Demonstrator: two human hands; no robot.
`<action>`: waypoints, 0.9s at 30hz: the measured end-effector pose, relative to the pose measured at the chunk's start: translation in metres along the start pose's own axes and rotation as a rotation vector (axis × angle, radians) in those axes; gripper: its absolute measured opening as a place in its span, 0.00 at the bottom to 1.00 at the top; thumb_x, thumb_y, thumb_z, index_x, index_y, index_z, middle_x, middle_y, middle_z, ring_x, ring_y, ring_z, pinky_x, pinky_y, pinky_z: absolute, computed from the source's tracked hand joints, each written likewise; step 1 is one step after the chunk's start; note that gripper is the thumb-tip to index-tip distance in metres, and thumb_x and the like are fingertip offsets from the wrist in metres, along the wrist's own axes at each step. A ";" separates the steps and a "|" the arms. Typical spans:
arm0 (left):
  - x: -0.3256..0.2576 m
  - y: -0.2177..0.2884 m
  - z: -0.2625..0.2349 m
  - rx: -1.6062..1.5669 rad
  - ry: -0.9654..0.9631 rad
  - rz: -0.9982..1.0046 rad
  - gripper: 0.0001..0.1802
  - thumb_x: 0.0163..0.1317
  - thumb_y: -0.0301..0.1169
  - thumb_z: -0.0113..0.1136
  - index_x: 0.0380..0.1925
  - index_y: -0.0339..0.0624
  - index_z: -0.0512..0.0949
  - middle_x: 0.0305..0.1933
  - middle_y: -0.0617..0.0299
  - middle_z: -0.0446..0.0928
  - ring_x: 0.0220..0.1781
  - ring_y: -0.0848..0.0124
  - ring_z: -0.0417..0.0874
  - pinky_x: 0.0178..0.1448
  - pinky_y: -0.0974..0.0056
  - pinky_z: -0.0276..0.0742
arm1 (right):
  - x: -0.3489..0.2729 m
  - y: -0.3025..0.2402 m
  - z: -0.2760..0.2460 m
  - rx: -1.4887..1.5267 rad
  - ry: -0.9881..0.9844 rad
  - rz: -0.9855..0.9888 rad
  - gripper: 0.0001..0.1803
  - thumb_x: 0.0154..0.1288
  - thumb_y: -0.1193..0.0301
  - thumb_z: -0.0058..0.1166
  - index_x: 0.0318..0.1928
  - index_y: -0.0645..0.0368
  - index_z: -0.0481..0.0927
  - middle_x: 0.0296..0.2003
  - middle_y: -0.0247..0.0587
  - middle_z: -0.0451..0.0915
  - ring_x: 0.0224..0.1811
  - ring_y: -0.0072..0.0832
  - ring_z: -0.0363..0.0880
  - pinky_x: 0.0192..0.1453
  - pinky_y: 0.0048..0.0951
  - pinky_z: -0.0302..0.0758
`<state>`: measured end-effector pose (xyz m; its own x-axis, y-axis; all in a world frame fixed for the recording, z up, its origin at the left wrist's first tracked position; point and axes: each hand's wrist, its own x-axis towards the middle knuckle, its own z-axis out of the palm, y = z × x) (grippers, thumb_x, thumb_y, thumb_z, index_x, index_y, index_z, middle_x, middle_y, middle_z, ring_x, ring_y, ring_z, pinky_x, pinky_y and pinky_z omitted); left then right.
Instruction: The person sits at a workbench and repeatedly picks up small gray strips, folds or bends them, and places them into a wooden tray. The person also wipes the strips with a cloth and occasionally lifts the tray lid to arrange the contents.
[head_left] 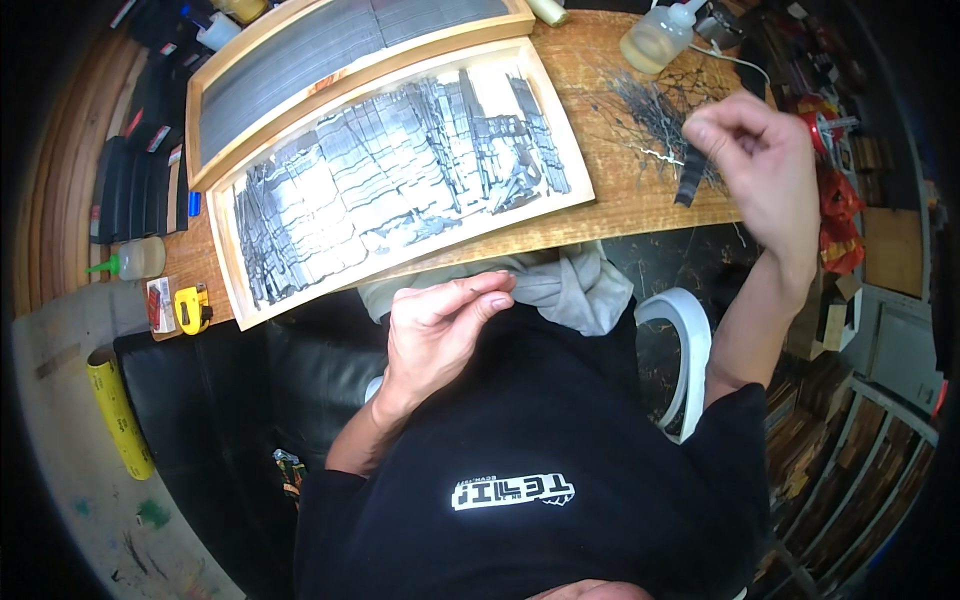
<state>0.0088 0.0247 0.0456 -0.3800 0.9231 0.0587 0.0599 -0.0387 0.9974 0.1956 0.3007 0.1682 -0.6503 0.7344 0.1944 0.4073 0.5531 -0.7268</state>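
Black cloth of the wearer's T-shirt [520, 420] lies nearest the camera, filling the lower middle of the view. At the far left, a yellow tape measure [192, 310] sits by the corner of a wooden tray [420, 256] that holds many thin grey and black strips [400, 150], some in ranks, some broken up; a second wooden frame [193, 140] lies along its far side. Next comes the left hand [430, 335], short of the tray's near rim and above the lap, thumb and fingertips brought together; whether a sliver is caught between them I cannot tell. Just beyond those fingertips is a bunched grey cloth [585, 290]. Farther right, a tangle of thin dark slivers [650, 110] lies on the wooden table [620, 180], outside the tray. Over its near right part hangs a short black strip [688, 182], pinched between the thumb and fingers of the right hand [755, 150]. It drops from those fingertips toward the wearer, its long axis leaning slightly left at the lower end. Clear of the tray's right end, it is well apart from the left hand, which in this view is nearer the tray's rim than the right hand is
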 end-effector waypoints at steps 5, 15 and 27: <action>0.027 0.025 0.005 0.071 0.007 0.155 0.12 0.64 0.20 0.74 0.49 0.35 0.89 0.39 0.54 0.92 0.40 0.69 0.94 0.48 0.67 0.87 | -0.042 -0.047 0.068 0.260 -0.288 -0.217 0.04 0.61 0.84 0.69 0.35 0.64 0.89 0.32 0.39 0.86 0.34 0.24 0.83 0.39 0.24 0.80; 0.046 0.026 -0.009 0.242 0.036 0.350 0.08 0.61 0.15 0.71 0.40 0.32 0.88 0.32 0.54 0.87 0.31 0.68 0.88 0.37 0.66 0.81 | -0.045 -0.041 0.128 0.592 -0.171 -0.371 0.11 0.56 0.84 0.74 0.41 0.64 0.90 0.35 0.39 0.83 0.37 0.29 0.84 0.40 0.27 0.81; -0.022 -0.017 0.009 -0.348 0.018 -0.527 0.12 0.72 0.32 0.71 0.40 0.31 0.88 0.38 0.57 0.91 0.39 0.74 0.91 0.39 0.70 0.84 | -0.147 -0.008 0.143 0.651 -0.439 0.402 0.14 0.68 0.76 0.71 0.47 0.65 0.78 0.39 0.40 0.84 0.39 0.24 0.87 0.43 0.25 0.82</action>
<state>0.0240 0.0088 0.0270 -0.2923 0.8455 -0.4469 -0.4419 0.2950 0.8472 0.1961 0.1326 0.0511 -0.7786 0.5334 -0.3306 0.2993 -0.1473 -0.9427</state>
